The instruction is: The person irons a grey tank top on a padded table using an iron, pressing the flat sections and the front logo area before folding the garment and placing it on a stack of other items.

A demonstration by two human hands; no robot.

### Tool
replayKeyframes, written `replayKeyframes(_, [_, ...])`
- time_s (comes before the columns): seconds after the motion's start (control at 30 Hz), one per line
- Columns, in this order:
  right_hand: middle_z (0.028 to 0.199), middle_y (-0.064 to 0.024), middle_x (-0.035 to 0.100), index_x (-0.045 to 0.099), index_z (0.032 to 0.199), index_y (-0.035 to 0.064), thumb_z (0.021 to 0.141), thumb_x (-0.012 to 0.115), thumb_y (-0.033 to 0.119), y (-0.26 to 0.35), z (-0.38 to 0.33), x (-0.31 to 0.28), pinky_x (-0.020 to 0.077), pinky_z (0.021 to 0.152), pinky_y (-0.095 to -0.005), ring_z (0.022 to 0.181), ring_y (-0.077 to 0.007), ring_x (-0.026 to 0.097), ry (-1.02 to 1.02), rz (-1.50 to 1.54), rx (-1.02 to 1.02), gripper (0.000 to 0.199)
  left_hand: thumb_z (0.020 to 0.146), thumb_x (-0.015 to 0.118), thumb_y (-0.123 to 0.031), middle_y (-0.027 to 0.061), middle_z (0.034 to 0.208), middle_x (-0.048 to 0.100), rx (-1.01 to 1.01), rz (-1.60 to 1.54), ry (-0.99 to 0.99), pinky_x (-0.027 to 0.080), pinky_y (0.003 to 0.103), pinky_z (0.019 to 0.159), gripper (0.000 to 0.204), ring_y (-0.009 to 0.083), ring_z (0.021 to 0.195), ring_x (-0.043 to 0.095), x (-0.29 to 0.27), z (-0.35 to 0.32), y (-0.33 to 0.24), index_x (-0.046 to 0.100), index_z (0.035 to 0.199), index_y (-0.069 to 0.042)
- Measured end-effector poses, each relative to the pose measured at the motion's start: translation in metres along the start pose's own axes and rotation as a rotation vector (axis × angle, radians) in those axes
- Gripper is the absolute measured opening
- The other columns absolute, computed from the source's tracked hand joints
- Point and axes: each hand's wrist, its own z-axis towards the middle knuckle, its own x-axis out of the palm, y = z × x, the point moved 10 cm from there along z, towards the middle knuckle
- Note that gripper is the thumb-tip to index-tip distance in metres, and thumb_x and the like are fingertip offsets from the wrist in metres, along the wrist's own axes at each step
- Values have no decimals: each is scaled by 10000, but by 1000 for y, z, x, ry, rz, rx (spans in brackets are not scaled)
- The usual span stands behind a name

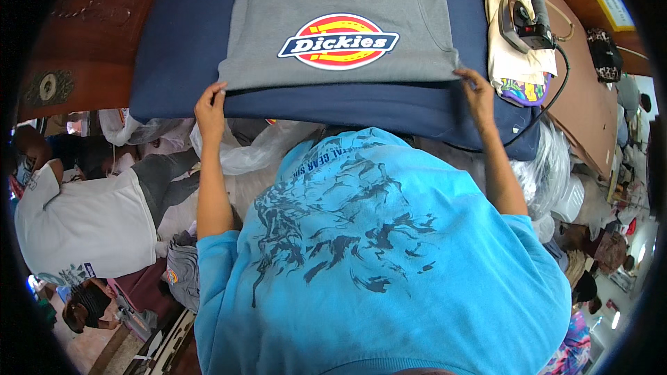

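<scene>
A grey shirt [260, 45] with a scooped neck and an oval red, yellow and blue print lies flat on a padded navy ironing surface [180, 35]. Its neckline points away from me, and its near edge runs straight as a fold between my hands. My left hand [210, 107] pinches the near left corner between thumb and fingers. At the near right corner, my right hand [477, 97] grips the cloth the same way. Both forearms reach forward from blue short sleeves.
A steam iron [517, 24] with a dark hose rests on a cloth pad [500, 62] at the right. Clear plastic sheeting [260, 149] hangs below the near edge. Brown board [577, 48] lies further right. A person in a white shirt [97, 222] is at the left.
</scene>
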Motion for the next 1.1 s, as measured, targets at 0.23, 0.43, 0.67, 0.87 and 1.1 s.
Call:
replayKeyframes(0.23, [917,-105,602,598,930,10,747,585,-45,68,-88,52,460,738,-310,856,-205,576,64,-12,-111,192,854,543,-156,121,1236,447,-305,-174,-458,339,330,915,354,252,1159,417,6,-97,73,439,1188,-101])
replayKeyframes(0.43, [1006,-41,604,583,976,9,873,533,171,-22,-166,107,444,687,-276,833,-124,540,95,613,909,199,857,551,-276,39,1158,452,-909,-1356,2,309,373,898,320,226,1090,420,110,-128,41,417,1123,-157])
replayKeyframes(0.67, [947,-27,596,559,929,93,880,556,240,-28,-182,127,468,675,-274,842,-118,553,-97,1064,1082,154,847,587,-255,0,1057,504,-961,-1538,157,342,365,868,187,164,1027,452,127,-133,45,507,998,-179])
replayKeyframes(0.87, [892,-59,590,527,818,127,872,568,200,-34,-186,134,485,659,-279,793,-153,580,-216,1203,1020,100,817,646,-231,16,956,562,-1023,-1556,155,398,334,817,224,160,911,521,129,-147,62,524,989,-155])
replayKeyframes(1.1, [849,-69,567,506,851,83,813,583,120,-12,-178,119,484,692,-320,803,-188,561,-355,1389,882,94,846,601,-256,65,953,631,-1012,-1593,268,466,365,794,250,202,786,623,137,-148,39,535,1026,-96])
